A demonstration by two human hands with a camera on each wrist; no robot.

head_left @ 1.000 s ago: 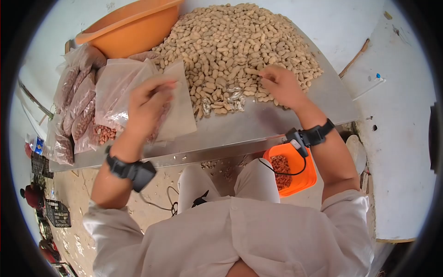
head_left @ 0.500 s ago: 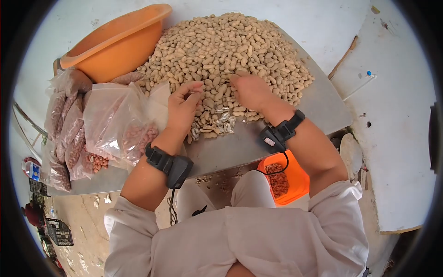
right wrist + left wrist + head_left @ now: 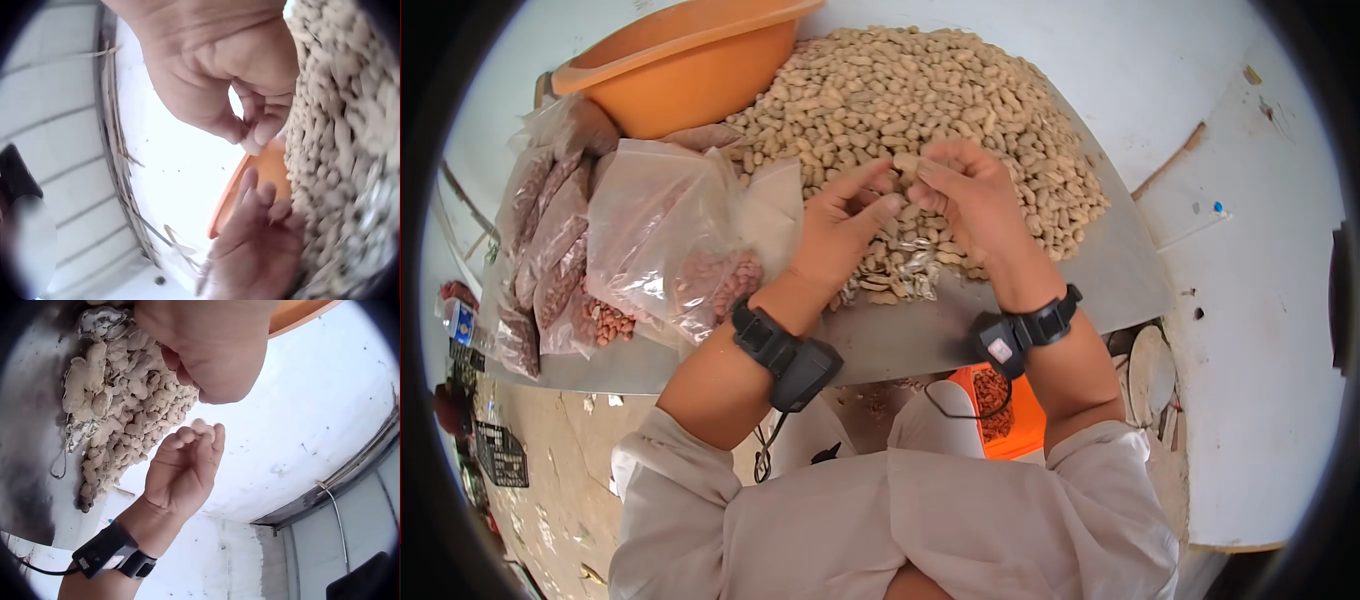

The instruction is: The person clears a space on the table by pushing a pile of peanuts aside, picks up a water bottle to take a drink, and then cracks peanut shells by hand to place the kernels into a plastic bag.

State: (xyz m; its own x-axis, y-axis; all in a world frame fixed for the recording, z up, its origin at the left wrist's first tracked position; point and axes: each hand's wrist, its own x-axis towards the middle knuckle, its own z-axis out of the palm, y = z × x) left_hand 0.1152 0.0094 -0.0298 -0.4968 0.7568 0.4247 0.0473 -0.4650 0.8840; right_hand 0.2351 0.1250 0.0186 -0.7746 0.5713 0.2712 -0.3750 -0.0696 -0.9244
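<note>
Over the front of a heap of unshelled peanuts (image 3: pixel 890 90), my right hand (image 3: pixel 980 200) pinches a single peanut (image 3: pixel 907 162) between thumb and fingers. The same pale shell shows at the right fingertips in the left wrist view, and in the right wrist view the pinched piece (image 3: pixel 252 145) is partly covered by the fingers. My left hand (image 3: pixel 840 230) faces it from the left, its fingers loosely bent and the thumb apart from them. In the right wrist view the left fingertips (image 3: pixel 267 190) reach close below the peanut, with nothing seen between them.
Clear plastic bags (image 3: pixel 650 215) of reddish peanut kernels lie left of the heap, before an orange basin (image 3: pixel 690 75). Shiny silvery scraps (image 3: pixel 920 262) lie at the heap's front on the metal table (image 3: pixel 880 340). Below the edge stands an orange container (image 3: pixel 1028 420) with reddish contents.
My left hand has moved from over the bags to the heap's front. The right hand reached into the heap, then lifted a peanut up beside the left hand.
</note>
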